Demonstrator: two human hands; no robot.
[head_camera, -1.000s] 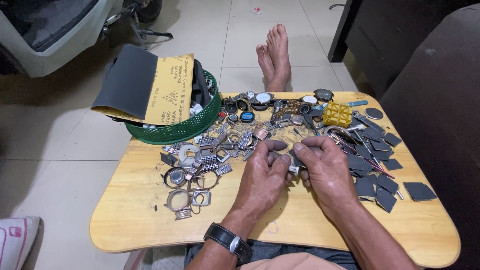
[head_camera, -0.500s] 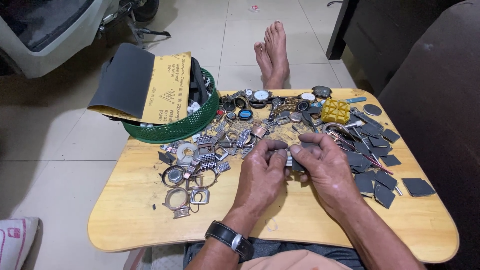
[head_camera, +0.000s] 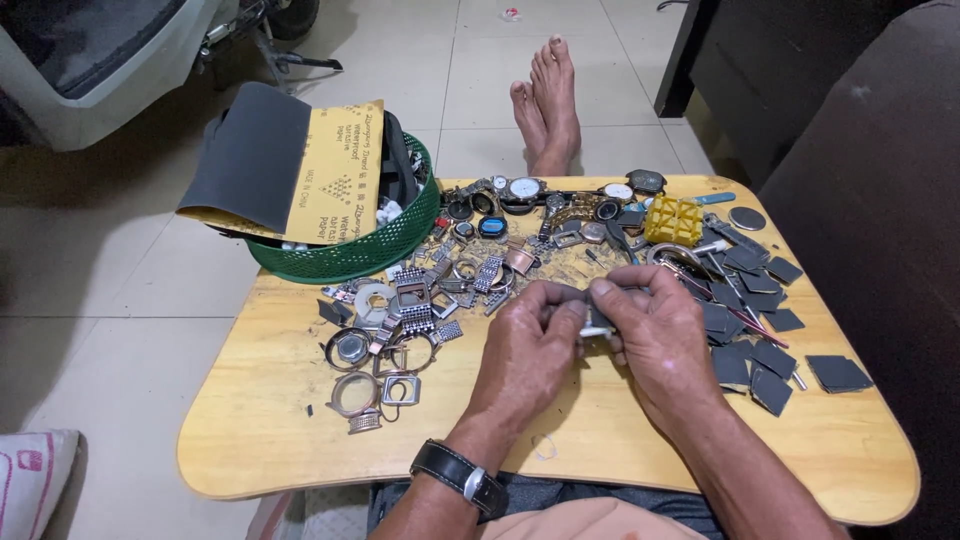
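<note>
A: Nearest, what shows?

B: A black leather wristwatch (head_camera: 458, 474) on the left wrist, at the low wooden table's (head_camera: 260, 440) six o'clock edge.

A: And the hands?

B: At the centre, the left hand (head_camera: 527, 352) and right hand (head_camera: 655, 338) meet, fingers curled narrow, pinching a small dark grey strip-like piece (head_camera: 582, 296) between thumbs and forefingers. A pale bit shows beneath it; I can't tell what that is.

A: Around them?

B: At nine o'clock, loose silver watch cases and rings (head_camera: 378, 358). At three o'clock, dark grey cut squares of abrasive sheet (head_camera: 762, 352).

A: Farther out?

B: At one o'clock, a yellow plastic block (head_camera: 673, 220); at twelve, round-faced watches (head_camera: 524, 189). At eleven o'clock, a green plastic mesh basket (head_camera: 350, 257) carrying a folded yellow-backed sandpaper sheet (head_camera: 300, 165). Beyond the table, bare feet (head_camera: 545, 105) rest on the pale floor tiles.
</note>
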